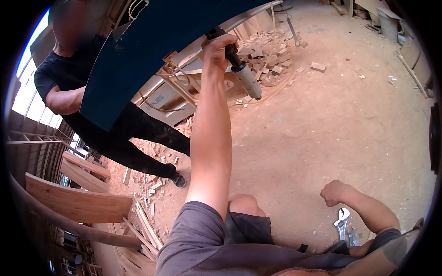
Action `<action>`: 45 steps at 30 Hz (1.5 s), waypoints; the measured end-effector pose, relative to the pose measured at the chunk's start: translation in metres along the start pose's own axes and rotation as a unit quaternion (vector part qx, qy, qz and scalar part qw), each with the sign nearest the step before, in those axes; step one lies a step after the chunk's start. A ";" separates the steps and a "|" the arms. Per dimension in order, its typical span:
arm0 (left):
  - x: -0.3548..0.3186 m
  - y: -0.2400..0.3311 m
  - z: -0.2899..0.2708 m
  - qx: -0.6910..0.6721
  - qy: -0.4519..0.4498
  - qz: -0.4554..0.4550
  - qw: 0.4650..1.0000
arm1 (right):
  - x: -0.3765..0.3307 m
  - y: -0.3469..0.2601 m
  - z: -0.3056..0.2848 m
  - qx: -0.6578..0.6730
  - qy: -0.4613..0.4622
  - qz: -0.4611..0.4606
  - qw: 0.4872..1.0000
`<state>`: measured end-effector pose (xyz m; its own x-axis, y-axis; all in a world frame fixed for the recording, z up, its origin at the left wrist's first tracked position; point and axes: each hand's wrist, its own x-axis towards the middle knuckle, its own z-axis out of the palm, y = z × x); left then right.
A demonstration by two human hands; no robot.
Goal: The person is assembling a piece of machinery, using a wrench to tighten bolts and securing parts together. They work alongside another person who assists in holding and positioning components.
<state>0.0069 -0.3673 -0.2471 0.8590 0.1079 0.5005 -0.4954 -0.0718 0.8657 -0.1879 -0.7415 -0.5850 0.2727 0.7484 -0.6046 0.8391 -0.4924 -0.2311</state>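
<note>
My left arm stretches up and forward, and my left hand [218, 49] is closed round a black rod-shaped tool with a light grey cylinder [248, 82] at its lower end. The tool's upper end reaches the edge of a large dark blue panel [138, 55]; I cannot tell whether the two are joined. My right hand [334, 193] is a loose fist at the lower right, with nothing visible in it. Just below that fist are an adjustable wrench [341, 222] and a second metal wrench [353, 237], close to my body.
Another person [69, 101] in dark clothes stands at the left behind the panel. A pale machine base [161, 106] and scattered wood offcuts [271, 57] lie beyond my left hand. Curved boards [78, 202] fill the lower left. A grey bucket [388, 25] stands far right.
</note>
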 end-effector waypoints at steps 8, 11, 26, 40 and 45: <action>-0.001 0.009 -0.008 -0.001 -0.068 -0.022 0.997 | -0.005 -0.013 -0.009 0.004 0.007 0.002 1.000; -0.002 0.011 -0.004 -0.005 -0.030 -0.019 0.999 | -0.006 -0.017 -0.015 -0.002 0.017 0.004 1.000; 0.008 -0.002 -0.010 0.001 -0.055 -0.026 0.998 | 0.004 -0.017 0.002 -0.004 0.032 -0.018 0.999; 0.006 0.002 -0.017 0.021 -0.072 -0.065 0.995 | 0.004 -0.012 0.001 -0.009 0.015 -0.002 1.000; 0.009 0.001 -0.012 -0.009 -0.085 -0.034 0.996 | 0.000 -0.016 -0.008 0.008 0.016 0.008 1.000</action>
<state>0.0130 -0.3540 -0.2415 0.8992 -0.0583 0.4337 -0.4366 -0.0513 0.8982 -0.1973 -0.7303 -0.5746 0.3002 0.7542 -0.5841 0.8269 -0.5110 -0.2347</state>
